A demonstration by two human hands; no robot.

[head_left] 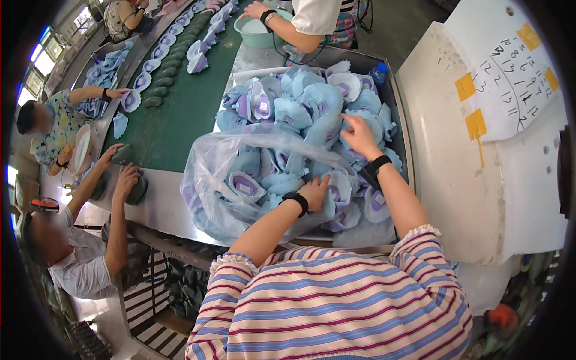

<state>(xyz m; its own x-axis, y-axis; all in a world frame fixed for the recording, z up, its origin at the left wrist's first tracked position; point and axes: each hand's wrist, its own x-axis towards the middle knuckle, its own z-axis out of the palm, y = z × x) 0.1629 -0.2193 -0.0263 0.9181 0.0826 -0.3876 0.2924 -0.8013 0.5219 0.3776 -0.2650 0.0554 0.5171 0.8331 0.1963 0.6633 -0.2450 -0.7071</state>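
Observation:
A heap of light blue shoe uppers with purple linings fills a metal-edged bin in front of me. My left hand rests on the nearer uppers, its fingers stretched over the edge of one shoe upper. Farther right, my right hand hovers at or touches the heap, with the index finger extended and the fingers apart. Some of its fingertips are hard to make out against the blue pieces. A clear plastic bag lies open around part of the heap, beside my left forearm.
On the left runs a green conveyor belt with rows of uppers and dark green shoe lasts. Co-workers stand along it; one handles lasts. Another person is at a pale green basin. A white board with a taped paper borders the bin's right side.

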